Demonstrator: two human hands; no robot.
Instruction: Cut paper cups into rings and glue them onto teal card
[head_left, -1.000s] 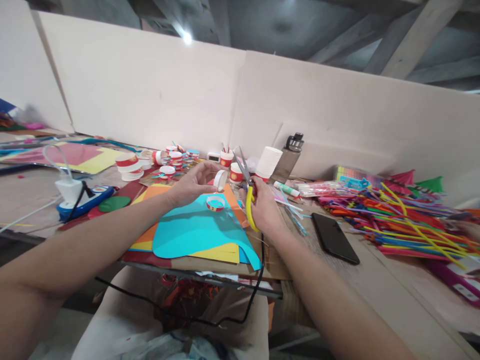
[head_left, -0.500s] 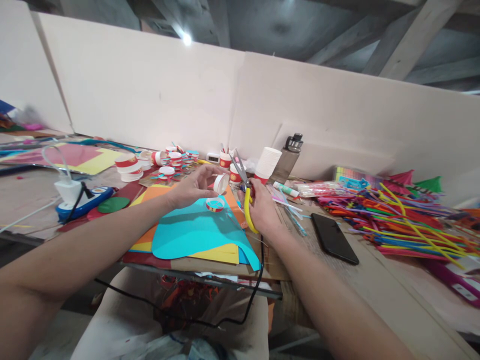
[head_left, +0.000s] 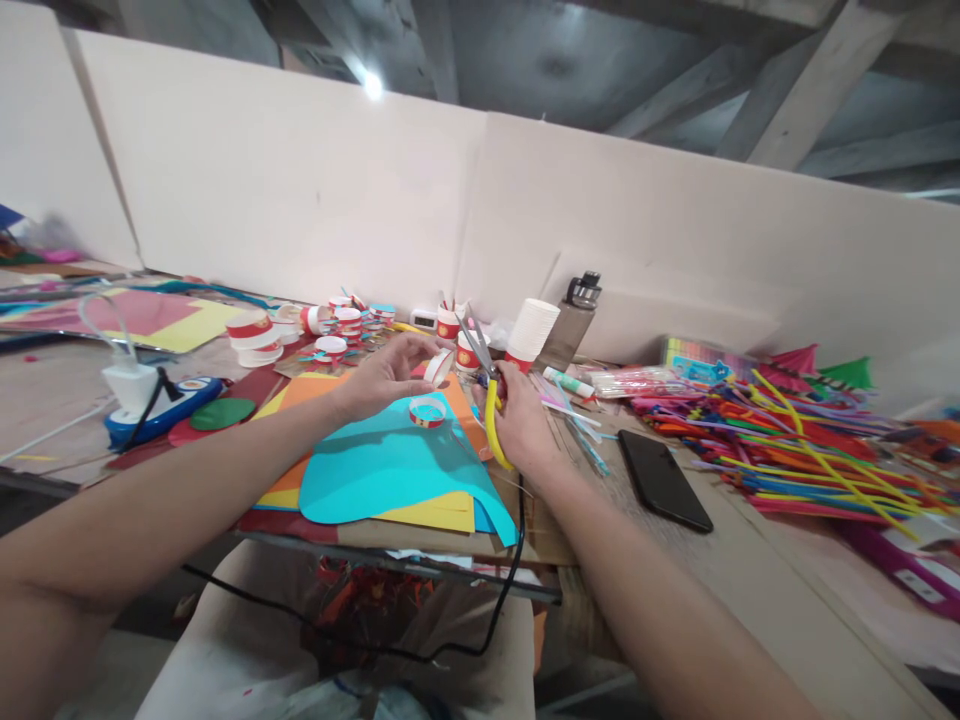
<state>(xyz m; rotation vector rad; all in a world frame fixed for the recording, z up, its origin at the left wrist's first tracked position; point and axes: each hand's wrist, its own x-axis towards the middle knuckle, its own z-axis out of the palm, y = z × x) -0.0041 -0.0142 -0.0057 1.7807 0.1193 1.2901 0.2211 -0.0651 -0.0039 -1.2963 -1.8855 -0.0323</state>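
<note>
Pinched in the fingers of my left hand (head_left: 391,375) is a cut paper cup piece (head_left: 438,368), a short white ring-like section held tilted. My right hand (head_left: 519,415) is closed round the yellow handles of a pair of scissors (head_left: 491,420). Their blades point up and away, spread apart, to the right of the cup piece and not touching it. Below the left fingers, a second short cup piece (head_left: 427,412), red and white with blue inside, rests on a turquoise sheet (head_left: 390,470). Orange and yellow sheets lie underneath.
Several cut cup pieces (head_left: 349,325) stand at the back left. A stack of paper cups (head_left: 534,330) and a grey bottle (head_left: 571,325) stand behind my right hand. Rightward lie a black phone (head_left: 664,480) and colourful pipe cleaners (head_left: 795,440). A blue power strip (head_left: 161,410) sits left.
The cup piece in my left hand has turned, showing more of its side and less of its opening. My right hand and the scissors stay nearly in place.
</note>
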